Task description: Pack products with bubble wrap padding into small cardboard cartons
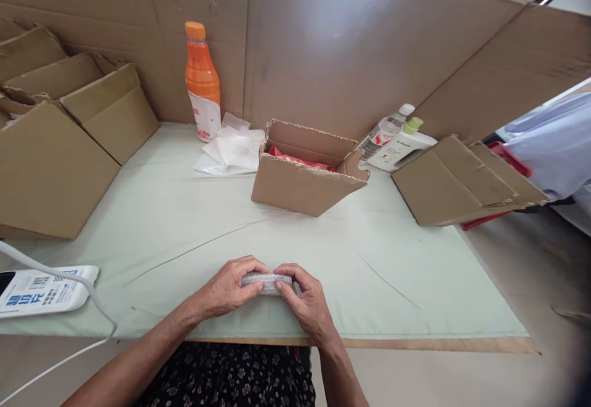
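Head view, nearest: a dark flower-print garment [231,376] fills the bottom edge, both forearms reaching up from it onto the table
Left hand [229,288]: fingers curled shut over the left end of a small bubble-wrap bundle [266,282], thumb tucked under its near side
Right hand [308,299]: fingers bent and closed on the bundle's right end, fingertips [282,269] pressing its top edge
Bundle position: held between both hands just above the pale green table cover [194,241], close to the near edge of the table; what the wrap encloses cannot be told
Left of the hands: a white device with blue print [39,290] lies flat at the table's near left, a white cable [60,274] curving over it and down off the edge
Middle of the table: an open cardboard box [302,179] stands well beyond the hands, flaps up, something red showing inside
Left side: folded cardboard cartons [55,142] lean in a stack
Right side: more flat cartons [462,182] rest on a red tray
Far left centre: clear plastic bags [231,148] lie beside an orange drink bottle [202,80] standing upright
Far right centre: a clear bottle [383,131] and a white bottle with a green cap [406,145] lie tilted against each other
Back: a tall cardboard wall [323,44] closes the table
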Demonstrator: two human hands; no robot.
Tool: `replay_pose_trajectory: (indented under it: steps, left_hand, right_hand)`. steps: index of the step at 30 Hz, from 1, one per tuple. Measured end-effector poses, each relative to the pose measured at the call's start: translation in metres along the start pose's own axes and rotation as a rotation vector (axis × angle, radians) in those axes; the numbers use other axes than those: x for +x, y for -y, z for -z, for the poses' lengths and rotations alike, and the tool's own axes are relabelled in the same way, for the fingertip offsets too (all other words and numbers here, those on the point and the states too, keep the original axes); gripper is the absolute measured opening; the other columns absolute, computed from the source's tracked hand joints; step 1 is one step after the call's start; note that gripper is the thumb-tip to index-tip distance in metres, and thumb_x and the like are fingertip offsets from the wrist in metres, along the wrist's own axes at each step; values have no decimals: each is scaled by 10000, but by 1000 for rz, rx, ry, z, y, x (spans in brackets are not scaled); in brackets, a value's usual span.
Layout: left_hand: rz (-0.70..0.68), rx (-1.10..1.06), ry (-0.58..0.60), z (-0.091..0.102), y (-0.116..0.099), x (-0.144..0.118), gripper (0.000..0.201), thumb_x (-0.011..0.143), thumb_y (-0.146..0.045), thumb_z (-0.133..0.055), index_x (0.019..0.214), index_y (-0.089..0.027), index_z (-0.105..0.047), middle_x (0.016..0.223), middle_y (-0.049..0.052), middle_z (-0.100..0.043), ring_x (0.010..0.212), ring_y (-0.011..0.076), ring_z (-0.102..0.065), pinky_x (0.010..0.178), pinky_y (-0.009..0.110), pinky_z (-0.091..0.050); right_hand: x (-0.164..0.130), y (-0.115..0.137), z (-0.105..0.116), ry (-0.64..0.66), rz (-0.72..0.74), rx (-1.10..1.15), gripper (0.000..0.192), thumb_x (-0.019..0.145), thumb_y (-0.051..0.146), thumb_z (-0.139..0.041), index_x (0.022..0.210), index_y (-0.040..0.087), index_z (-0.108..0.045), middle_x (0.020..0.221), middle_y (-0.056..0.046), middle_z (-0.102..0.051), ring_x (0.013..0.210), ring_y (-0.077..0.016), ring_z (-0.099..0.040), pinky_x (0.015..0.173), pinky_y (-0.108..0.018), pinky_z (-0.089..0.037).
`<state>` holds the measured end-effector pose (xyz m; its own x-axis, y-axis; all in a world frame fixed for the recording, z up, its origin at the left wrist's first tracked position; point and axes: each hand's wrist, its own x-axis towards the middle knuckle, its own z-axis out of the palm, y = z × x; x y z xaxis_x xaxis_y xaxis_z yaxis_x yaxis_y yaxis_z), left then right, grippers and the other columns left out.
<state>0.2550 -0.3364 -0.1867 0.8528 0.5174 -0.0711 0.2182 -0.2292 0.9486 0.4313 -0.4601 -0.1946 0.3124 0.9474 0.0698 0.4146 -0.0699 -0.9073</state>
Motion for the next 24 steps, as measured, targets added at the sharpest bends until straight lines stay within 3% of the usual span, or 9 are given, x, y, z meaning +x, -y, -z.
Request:
replay_pose_trajectory:
  steps: [5, 11, 19, 24]
  left_hand:
    - [-8, -24, -96, 2, 0, 0, 199, 852, -196, -576, 1006, -212, -699, 947, 25, -693, 861, 170, -615, 744, 263, -456]
    - [50, -79, -115, 2, -3, 3, 192, 827, -234, -593, 976, -199, -707, 919, 27, -703, 828, 170, -613, 726, 258, -458]
    - [83, -84, -173, 2, -3, 5, 170, 841, -306, -606, 874, -183, -719, 806, 19, -682, 731, 153, -574, 658, 250, -421]
    - [127, -165, -140, 4, 3, 8, 245, 855, -391, -615, 897, -171, -715, 787, 26, -677, 706, 150, -570, 626, 248, -420]
  right_hand:
    - [1, -5, -2, -26, -146, 129, 355, 861, 366, -653, 1178, 207, -632, 989, -57, -717, 774, -170, -637, 721, -291, -534]
    - [-2, -12, -6, -63, -174, 175, 262, 886, 457, -648, 910, 197, -664, 758, -8, -628, 707, -155, -573, 670, -266, -489]
    - [-1, -8, -7, -16, -187, 226, 290, 876, 472, -665, 962, 195, -666, 792, -13, -627, 719, -157, -572, 664, -262, -488]
    - [6, -1, 3, 6, -182, 239, 285, 872, 471, -682, 943, 194, -677, 770, -10, -648, 700, -154, -605, 642, -257, -510]
